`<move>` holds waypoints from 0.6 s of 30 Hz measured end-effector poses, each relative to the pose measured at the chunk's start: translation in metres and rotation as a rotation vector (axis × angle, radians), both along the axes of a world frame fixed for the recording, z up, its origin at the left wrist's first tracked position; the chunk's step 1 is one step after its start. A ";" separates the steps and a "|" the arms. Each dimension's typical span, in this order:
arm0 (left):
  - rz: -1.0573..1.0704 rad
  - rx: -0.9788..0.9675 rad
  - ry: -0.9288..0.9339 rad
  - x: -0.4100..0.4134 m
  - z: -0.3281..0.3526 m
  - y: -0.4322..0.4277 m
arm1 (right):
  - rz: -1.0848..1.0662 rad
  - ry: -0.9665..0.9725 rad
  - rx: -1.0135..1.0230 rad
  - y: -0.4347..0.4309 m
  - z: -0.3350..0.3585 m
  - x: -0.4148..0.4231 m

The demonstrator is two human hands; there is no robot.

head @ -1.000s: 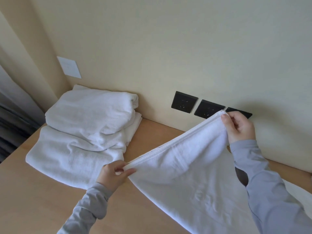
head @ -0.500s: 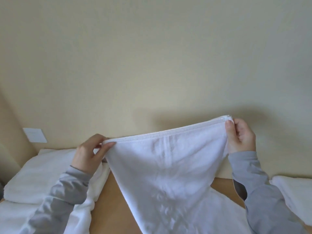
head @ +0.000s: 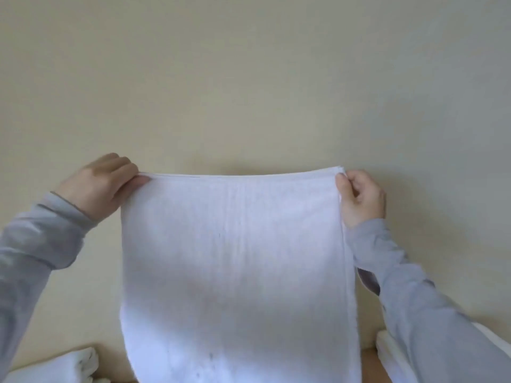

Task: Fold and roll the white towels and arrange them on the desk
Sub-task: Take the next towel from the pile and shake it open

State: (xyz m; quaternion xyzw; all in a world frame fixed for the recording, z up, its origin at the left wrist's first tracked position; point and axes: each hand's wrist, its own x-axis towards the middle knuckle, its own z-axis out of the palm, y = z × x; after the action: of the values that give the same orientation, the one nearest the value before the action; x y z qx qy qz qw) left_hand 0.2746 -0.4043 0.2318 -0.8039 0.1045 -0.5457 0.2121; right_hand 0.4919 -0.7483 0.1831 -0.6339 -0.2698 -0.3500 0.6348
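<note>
At the frame centre I see the white towel (head: 235,258) hanging flat; left hand (head: 101,186) and right hand (head: 359,197) pinch its top corners.

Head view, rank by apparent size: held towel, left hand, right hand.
1. Held towel, largest by far.
2. Left hand and right hand: left shows more area, but angles differ, so unranked.

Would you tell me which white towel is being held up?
The middle towel, pinched by left hand and right hand; left towel and right towel lie below.
</note>
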 end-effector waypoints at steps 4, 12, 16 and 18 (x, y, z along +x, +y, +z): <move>-0.048 0.084 -0.088 -0.010 0.032 -0.007 | 0.023 -0.127 0.166 -0.023 0.015 0.009; -0.014 -0.042 -0.113 -0.040 0.081 -0.018 | 0.065 -0.279 0.211 -0.046 0.059 0.004; -0.023 -0.147 0.184 -0.026 0.029 -0.028 | 0.051 -0.091 0.024 -0.013 0.017 0.005; -0.048 -0.283 0.163 -0.023 0.022 -0.025 | 0.079 -0.093 0.098 -0.007 0.016 0.007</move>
State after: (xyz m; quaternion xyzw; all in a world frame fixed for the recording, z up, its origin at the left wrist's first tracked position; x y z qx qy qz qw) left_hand 0.2512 -0.4290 0.2542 -0.8647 0.0627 -0.4927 0.0747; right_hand 0.4985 -0.7554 0.1995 -0.5741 -0.3063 -0.3664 0.6650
